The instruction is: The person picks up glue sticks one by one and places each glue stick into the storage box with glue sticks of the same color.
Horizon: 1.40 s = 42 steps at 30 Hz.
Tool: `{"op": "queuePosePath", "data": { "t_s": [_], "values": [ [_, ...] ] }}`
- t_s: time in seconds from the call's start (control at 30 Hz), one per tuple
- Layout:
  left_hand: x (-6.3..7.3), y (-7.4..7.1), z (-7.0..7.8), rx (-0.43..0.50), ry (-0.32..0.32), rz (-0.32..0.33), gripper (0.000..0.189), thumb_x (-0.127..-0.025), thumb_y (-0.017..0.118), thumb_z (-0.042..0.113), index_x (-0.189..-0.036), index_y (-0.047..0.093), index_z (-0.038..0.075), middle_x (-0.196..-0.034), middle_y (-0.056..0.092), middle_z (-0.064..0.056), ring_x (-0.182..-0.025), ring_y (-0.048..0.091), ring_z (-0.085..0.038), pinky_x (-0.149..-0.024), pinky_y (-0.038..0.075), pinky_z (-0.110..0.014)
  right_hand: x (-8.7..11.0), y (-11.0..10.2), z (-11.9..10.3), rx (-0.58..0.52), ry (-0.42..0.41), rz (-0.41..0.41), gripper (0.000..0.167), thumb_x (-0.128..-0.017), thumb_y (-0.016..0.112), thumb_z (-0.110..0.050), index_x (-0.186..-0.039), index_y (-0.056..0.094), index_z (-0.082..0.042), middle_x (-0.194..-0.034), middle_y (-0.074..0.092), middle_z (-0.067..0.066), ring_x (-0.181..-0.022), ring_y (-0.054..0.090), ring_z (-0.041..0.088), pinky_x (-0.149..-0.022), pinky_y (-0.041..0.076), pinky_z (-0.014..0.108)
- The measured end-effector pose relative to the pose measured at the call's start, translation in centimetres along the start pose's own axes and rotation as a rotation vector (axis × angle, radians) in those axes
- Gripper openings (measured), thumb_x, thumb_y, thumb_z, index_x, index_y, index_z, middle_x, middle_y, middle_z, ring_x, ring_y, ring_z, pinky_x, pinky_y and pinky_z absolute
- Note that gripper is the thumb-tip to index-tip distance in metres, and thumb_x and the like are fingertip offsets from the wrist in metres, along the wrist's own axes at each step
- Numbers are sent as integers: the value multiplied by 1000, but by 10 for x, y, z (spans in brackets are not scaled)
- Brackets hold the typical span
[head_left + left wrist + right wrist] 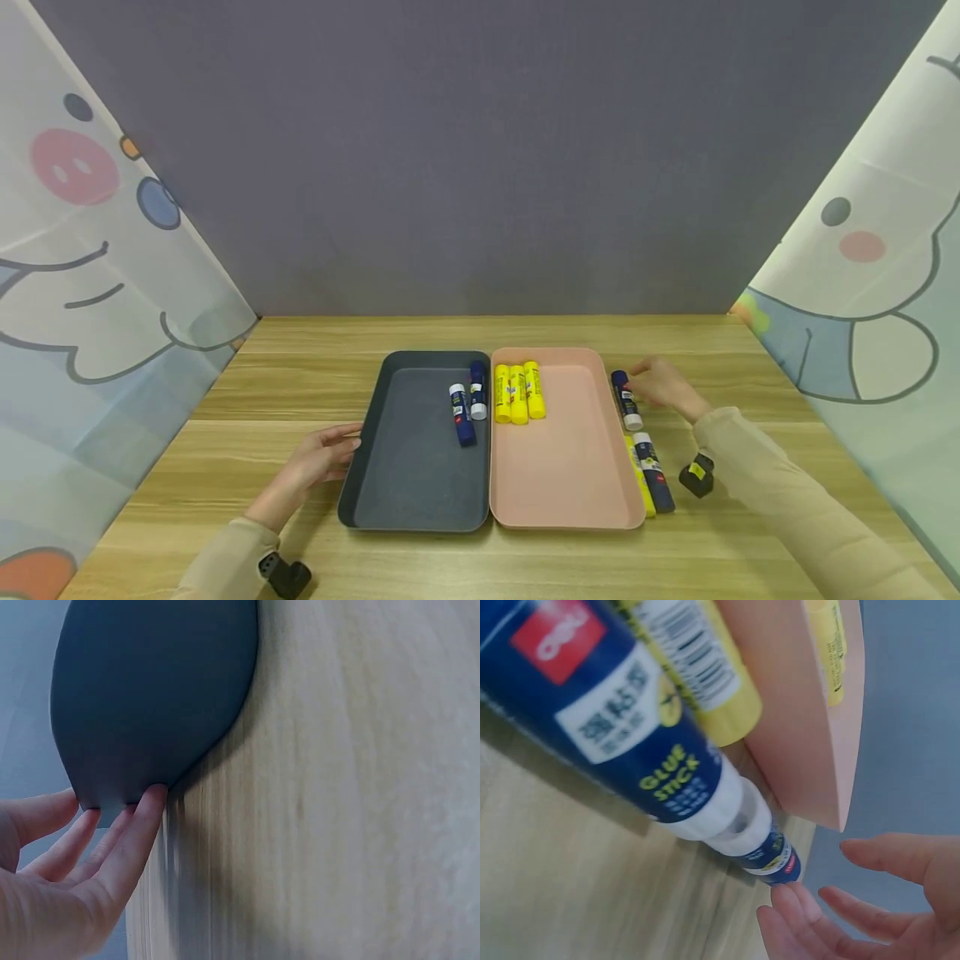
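My left hand (315, 458) touches the outer left wall of the dark grey tray (420, 492), its fingers fairly straight and fingertips at the side in the left wrist view. On the right, my right hand (667, 387) reaches to a blue glue stick (626, 400) lying beside the pink tray (566, 492). The right wrist view has the fingertips (784, 896) right at that stick's blue end, with the thumb apart from it. Nearer me lie another blue glue stick (654, 473) and a yellow glue stick (641, 487) along the pink tray's wall.
Inside the grey tray lie two blue glue sticks (462, 414), close to its right wall. Three yellow glue sticks (518, 396) stand side by side in the pink tray's upper left. The trays adjoin on a wooden table (300, 375), with a grey panel (487, 167) behind.
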<state>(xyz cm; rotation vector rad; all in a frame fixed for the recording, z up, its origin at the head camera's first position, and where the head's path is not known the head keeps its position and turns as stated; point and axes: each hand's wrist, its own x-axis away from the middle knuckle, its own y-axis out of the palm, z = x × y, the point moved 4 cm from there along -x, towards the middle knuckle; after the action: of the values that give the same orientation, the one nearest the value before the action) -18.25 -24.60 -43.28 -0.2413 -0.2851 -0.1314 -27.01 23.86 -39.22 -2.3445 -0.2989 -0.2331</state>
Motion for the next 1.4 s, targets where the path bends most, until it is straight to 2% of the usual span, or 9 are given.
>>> {"op": "queuePosePath", "data": {
  "t_s": [0.2,0.43,0.7,0.77,0.87,1.0,1.1,1.23,1.4],
  "values": [
    [-1,0,-2,9,3,-4,50,-89,52,15,-130,36,-8,-103,61,-13,-86,61,-20,-74,48,-38,-2,2,7,-2,33,3,50,-86,50,-9,-123,33,19,-53,41,-1,-41,36,5,-53,48,31],
    [0,1,-1,11,-4,-3,50,-89,52,15,-130,36,-8,-106,60,-16,-87,61,-21,-75,48,-39,-2,6,9,-4,53,23,52,-85,52,-10,-122,32,20,-52,42,-2,-40,38,5,-51,48,28],
    [0,2,0,21,-12,6,49,-89,52,14,-130,36,-8,-106,59,-17,-86,61,-21,-74,48,-39,-1,11,7,54,38,25,54,-84,53,-13,-120,32,22,-50,46,-1,-41,43,6,-49,45,25],
    [0,2,0,24,-12,8,49,-89,52,13,-129,37,-8,-105,60,-16,-85,61,-20,-74,48,-38,-2,12,7,64,31,30,54,-84,53,-12,-119,33,22,-56,51,5,-44,47,8,-50,46,26],
    [0,2,0,28,-10,9,48,-89,52,13,-129,37,-9,-104,61,-15,-85,61,-19,-73,48,-38,-2,13,8,84,23,37,52,-83,53,-12,-117,34,23,-76,57,23,-53,54,14,-53,48,29],
    [0,1,-1,35,-7,3,49,-89,52,13,-129,36,-9,-103,61,-14,-85,61,-19,-73,48,-38,-5,15,10,84,23,34,53,-82,54,-11,-115,33,25,-99,50,39,-64,60,24,-55,50,32],
    [0,1,-1,30,-7,1,49,-89,52,13,-130,36,-9,-104,60,-14,-85,61,-19,-74,48,-39,-8,17,13,43,33,23,56,-80,55,-11,-116,32,26,-101,49,40,-67,61,28,-56,51,33],
    [0,1,-1,20,-9,2,49,-89,52,13,-130,36,-8,-105,59,-15,-86,61,-20,-75,48,-39,-18,18,26,-25,-16,-10,63,-78,60,-18,-114,33,26,-98,51,38,-65,62,27,-55,51,33],
    [0,1,-1,21,-10,2,49,-89,52,13,-130,36,-8,-106,59,-16,-87,61,-21,-74,48,-39,-20,20,28,-31,-8,-17,62,-78,61,-18,-114,35,24,-94,54,34,-64,61,26,-53,51,33]
  ]
}}
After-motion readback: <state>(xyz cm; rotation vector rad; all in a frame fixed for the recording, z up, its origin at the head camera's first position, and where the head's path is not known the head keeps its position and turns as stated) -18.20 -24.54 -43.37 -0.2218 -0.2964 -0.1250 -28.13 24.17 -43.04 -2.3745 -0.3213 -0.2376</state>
